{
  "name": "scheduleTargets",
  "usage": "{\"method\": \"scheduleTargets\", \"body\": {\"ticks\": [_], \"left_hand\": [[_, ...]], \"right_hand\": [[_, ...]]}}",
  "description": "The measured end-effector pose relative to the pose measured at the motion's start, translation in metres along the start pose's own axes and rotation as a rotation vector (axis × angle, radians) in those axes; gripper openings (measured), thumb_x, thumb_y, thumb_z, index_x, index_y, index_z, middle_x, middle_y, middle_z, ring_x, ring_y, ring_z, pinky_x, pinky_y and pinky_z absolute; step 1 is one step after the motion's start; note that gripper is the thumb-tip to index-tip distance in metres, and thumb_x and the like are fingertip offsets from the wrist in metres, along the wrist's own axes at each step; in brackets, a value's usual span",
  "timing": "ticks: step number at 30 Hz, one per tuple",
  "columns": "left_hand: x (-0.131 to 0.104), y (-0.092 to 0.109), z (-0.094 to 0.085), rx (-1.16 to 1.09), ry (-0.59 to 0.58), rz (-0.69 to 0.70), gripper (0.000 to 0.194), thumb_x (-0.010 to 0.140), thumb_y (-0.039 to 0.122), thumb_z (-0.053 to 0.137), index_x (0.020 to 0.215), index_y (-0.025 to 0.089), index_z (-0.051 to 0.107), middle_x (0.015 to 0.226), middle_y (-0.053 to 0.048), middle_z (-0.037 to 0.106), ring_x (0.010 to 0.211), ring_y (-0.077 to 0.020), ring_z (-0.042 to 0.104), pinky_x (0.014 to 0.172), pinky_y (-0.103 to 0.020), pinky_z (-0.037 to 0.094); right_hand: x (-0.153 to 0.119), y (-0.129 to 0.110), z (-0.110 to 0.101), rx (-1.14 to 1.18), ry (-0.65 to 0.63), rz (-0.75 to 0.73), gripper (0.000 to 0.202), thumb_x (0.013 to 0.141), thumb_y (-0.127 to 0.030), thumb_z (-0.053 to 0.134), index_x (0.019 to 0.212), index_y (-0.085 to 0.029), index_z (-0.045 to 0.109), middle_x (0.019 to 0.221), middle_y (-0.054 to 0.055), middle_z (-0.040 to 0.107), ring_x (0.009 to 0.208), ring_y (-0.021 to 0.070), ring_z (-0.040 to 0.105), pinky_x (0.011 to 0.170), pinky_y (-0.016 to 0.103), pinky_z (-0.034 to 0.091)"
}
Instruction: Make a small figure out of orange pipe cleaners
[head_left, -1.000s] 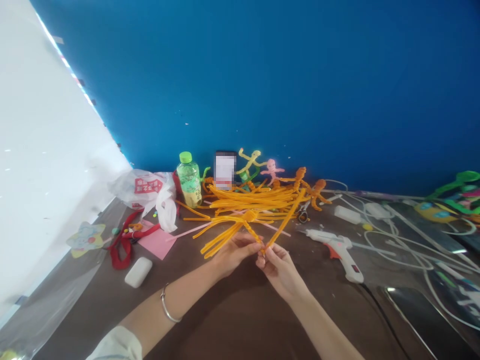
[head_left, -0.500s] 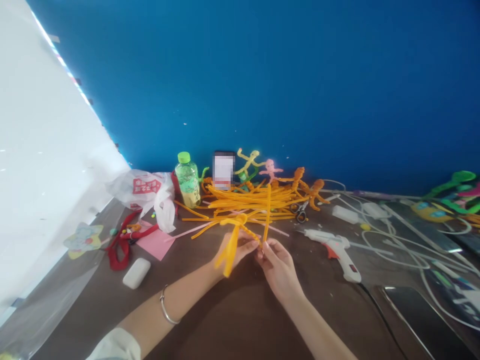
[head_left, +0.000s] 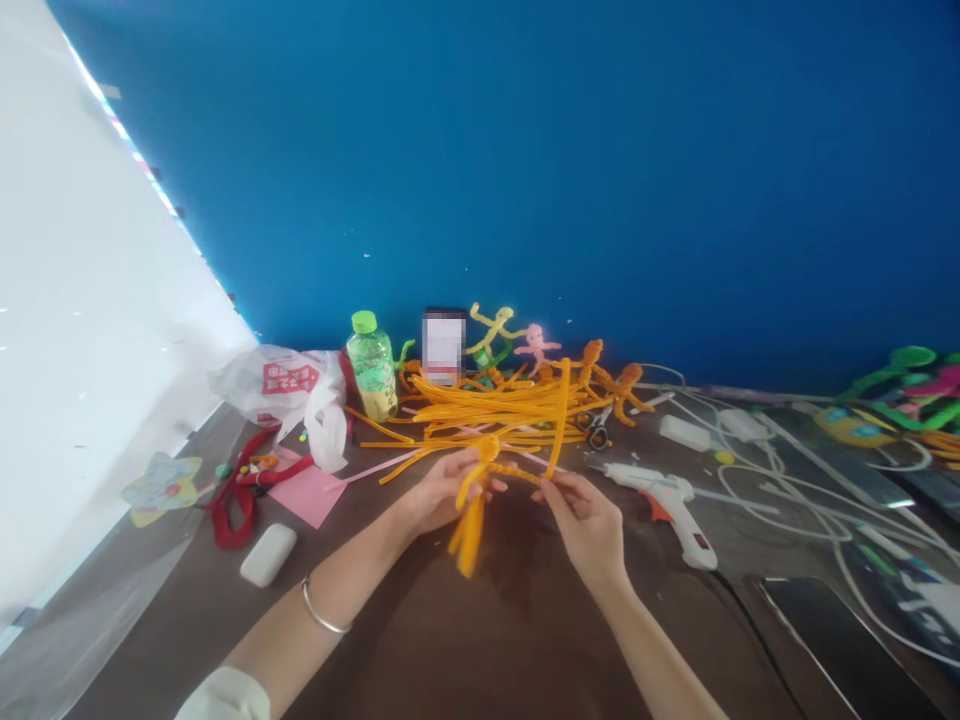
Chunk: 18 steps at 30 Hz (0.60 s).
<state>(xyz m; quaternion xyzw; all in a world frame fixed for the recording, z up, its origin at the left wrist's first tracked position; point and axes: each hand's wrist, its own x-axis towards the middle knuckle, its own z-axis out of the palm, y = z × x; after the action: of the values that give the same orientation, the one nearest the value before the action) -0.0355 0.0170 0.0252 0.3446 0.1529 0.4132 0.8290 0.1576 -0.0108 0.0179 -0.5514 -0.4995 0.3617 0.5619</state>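
Note:
Between my hands is an orange pipe cleaner figure (head_left: 489,449), with a coiled head, a twisted arm and loose strands hanging down. My left hand (head_left: 446,490) is closed on its body just below the head. At the right end of the twisted arm, my right hand (head_left: 581,515) pinches the pipe cleaner, and a straight length (head_left: 561,415) of it stands up from the fingertips. Just behind lies a heap of orange pipe cleaners (head_left: 480,405). Finished orange figures (head_left: 628,385) and a pink figure (head_left: 535,343) stand at the back of the heap.
A hot glue gun (head_left: 667,500), scissors (head_left: 598,435), a phone (head_left: 847,640) and white cables (head_left: 810,520) lie to the right. On the left are a green-capped bottle (head_left: 373,375), a plastic bag (head_left: 262,385), pink paper (head_left: 311,492), a red strap (head_left: 236,510) and a white case (head_left: 268,555).
My hands have moved apart, the right one shifting rightward. The twisted arm now stretches sideways between them, and the figure's head has moved slightly right, its loose strands hanging lower.

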Motion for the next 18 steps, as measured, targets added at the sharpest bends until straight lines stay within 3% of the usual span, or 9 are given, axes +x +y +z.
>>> {"method": "scheduleTargets", "body": {"ticks": [3,5,8,11,14,18], "left_hand": [[0.0,-0.002,0.005,0.061,0.064,0.043,0.048,0.059,0.017,0.067,0.106,0.016,0.06,0.111,-0.012,0.058,0.088,-0.0156,0.057,0.073,-0.022,0.041],[0.0,-0.005,0.007,0.104,0.105,0.019,0.045,0.06,0.022,0.069,0.104,0.015,0.062,0.099,-0.011,0.062,0.083,-0.0147,0.057,0.067,-0.022,0.04],[0.002,-0.012,0.008,0.213,0.21,-0.004,0.041,0.061,0.029,0.071,0.098,0.012,0.064,0.07,-0.005,0.062,0.06,-0.0089,0.053,0.05,-0.018,0.034],[0.005,-0.019,0.006,0.308,0.271,-0.006,0.035,0.064,0.035,0.068,0.086,0.009,0.066,0.068,-0.006,0.062,0.05,-0.0059,0.047,0.043,-0.018,0.029],[0.006,-0.02,0.006,0.363,0.316,0.002,0.033,0.063,0.038,0.068,0.077,0.008,0.066,0.069,-0.006,0.063,0.049,-0.0063,0.049,0.045,-0.019,0.035],[0.005,-0.018,0.008,0.375,0.301,-0.019,0.032,0.062,0.037,0.069,0.077,0.009,0.065,0.07,-0.007,0.065,0.053,-0.0089,0.055,0.051,-0.021,0.043]], "right_hand": [[-0.002,0.0,0.001,-0.042,0.047,-0.054,0.018,0.071,-0.034,0.064,0.079,-0.018,0.06,0.072,0.005,0.063,0.06,0.0177,0.062,0.062,0.031,0.051],[-0.004,0.002,0.001,-0.072,0.023,-0.087,0.015,0.073,-0.032,0.062,0.079,-0.019,0.06,0.073,0.004,0.063,0.062,0.0176,0.062,0.063,0.031,0.051],[-0.006,0.003,0.002,-0.136,-0.081,-0.167,0.01,0.074,-0.03,0.061,0.075,-0.02,0.061,0.072,0.004,0.063,0.065,0.0184,0.061,0.065,0.031,0.049],[-0.007,-0.001,0.002,-0.181,-0.209,-0.21,0.009,0.073,-0.029,0.061,0.07,-0.02,0.063,0.072,0.005,0.063,0.069,0.0193,0.06,0.068,0.031,0.048],[-0.006,-0.007,0.001,-0.121,-0.321,-0.111,0.013,0.073,-0.031,0.061,0.068,-0.02,0.065,0.072,0.005,0.064,0.067,0.019,0.06,0.065,0.03,0.049],[-0.005,-0.007,0.001,0.037,-0.352,0.102,0.018,0.072,-0.035,0.063,0.07,-0.017,0.063,0.066,0.005,0.064,0.06,0.0174,0.06,0.061,0.029,0.049]]}}
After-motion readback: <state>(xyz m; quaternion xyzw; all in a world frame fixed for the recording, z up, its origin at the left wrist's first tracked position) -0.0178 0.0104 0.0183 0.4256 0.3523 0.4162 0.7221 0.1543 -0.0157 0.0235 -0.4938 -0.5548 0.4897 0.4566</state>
